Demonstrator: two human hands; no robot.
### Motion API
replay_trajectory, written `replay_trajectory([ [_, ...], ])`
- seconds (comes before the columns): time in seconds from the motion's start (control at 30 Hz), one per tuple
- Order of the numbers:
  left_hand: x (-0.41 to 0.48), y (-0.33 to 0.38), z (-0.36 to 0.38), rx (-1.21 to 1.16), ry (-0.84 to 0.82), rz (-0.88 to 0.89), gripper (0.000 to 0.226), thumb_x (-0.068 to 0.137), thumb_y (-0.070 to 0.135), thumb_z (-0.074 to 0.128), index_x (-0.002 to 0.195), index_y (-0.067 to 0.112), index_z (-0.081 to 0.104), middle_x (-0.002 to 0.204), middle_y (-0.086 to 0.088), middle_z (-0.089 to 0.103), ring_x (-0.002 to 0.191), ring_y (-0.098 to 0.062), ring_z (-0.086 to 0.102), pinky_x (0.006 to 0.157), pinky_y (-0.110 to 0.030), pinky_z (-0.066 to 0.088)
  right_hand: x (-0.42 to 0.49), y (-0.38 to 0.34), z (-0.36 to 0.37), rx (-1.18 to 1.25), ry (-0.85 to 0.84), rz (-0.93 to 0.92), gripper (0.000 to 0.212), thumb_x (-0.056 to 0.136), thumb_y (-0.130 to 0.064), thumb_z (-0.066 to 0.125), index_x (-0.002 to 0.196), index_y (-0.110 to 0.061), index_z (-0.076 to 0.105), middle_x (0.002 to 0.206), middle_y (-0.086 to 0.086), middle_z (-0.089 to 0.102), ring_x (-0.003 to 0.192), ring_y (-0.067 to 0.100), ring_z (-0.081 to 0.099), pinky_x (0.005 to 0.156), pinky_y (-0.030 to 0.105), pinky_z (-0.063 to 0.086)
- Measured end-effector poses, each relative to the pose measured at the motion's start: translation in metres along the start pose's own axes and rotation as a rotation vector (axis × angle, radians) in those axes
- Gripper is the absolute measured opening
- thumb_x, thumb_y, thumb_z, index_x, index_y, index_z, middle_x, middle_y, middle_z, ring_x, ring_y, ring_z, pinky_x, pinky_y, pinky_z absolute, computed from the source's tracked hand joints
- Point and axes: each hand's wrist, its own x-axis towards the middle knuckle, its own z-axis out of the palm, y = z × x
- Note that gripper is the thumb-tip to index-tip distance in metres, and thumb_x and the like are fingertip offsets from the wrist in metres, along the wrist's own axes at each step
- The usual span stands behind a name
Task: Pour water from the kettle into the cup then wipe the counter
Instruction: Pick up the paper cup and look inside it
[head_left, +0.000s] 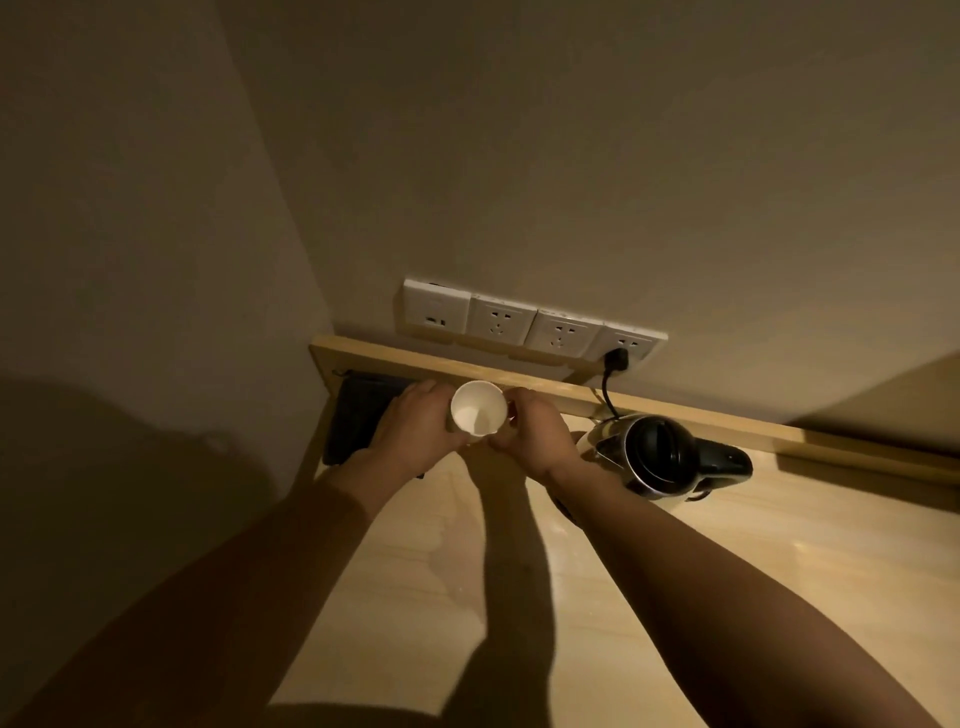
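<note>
A white paper cup (478, 408) is held upright between both hands at the back of the light wooden counter (675, 582). My left hand (418, 434) wraps its left side and my right hand (530, 434) grips its right side. The cup's inside looks white; I cannot tell whether it holds water. A steel electric kettle (660, 454) with a black lid and handle stands just right of my right hand, its cord running up to a wall socket.
A dark flat tray or cloth (356, 415) lies in the back left corner, partly under my left hand. A row of wall sockets (530, 325) sits above the counter's raised back edge (675, 410). Walls close in the left side and back.
</note>
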Motion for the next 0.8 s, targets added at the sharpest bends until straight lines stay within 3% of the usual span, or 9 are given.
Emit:
replay_trajectory([
  [0.17, -0.03, 0.009, 0.003, 0.025, -0.005, 0.008, 0.061, 0.079, 0.041, 0.088, 0.129, 0.017, 0.065, 0.127, -0.005, 0.065, 0.118, -0.024, 0.059, 0.096, -0.043, 0.055, -0.041, 0.004, 0.004, 0.039, 0.048, 0.02, 0.059, 0.081, -0.026, 0.088, 0.132, -0.015, 0.06, 0.126, 0.007, 0.066, 0.107, 0.021, 0.062, 0.083, 0.033, 0.052],
  [0.47, -0.073, 0.021, 0.024, 0.052, -0.086, 0.043, 0.055, 0.086, 0.037, 0.082, 0.134, 0.019, 0.062, 0.129, -0.003, 0.063, 0.117, -0.02, 0.058, 0.095, -0.035, 0.052, -0.096, 0.026, 0.015, 0.03, 0.088, 0.04, 0.058, 0.083, -0.034, 0.086, 0.132, -0.016, 0.061, 0.126, 0.005, 0.067, 0.108, 0.019, 0.062, 0.087, 0.035, 0.057],
  [0.8, -0.084, 0.018, 0.038, 0.115, -0.142, 0.033, 0.055, 0.086, 0.042, 0.08, 0.132, 0.02, 0.06, 0.127, -0.001, 0.063, 0.114, -0.018, 0.058, 0.089, -0.031, 0.051, -0.106, 0.043, 0.031, 0.011, 0.052, 0.065, 0.065, 0.082, -0.033, 0.088, 0.136, -0.017, 0.056, 0.127, 0.006, 0.065, 0.102, 0.013, 0.057, 0.082, 0.028, 0.05],
])
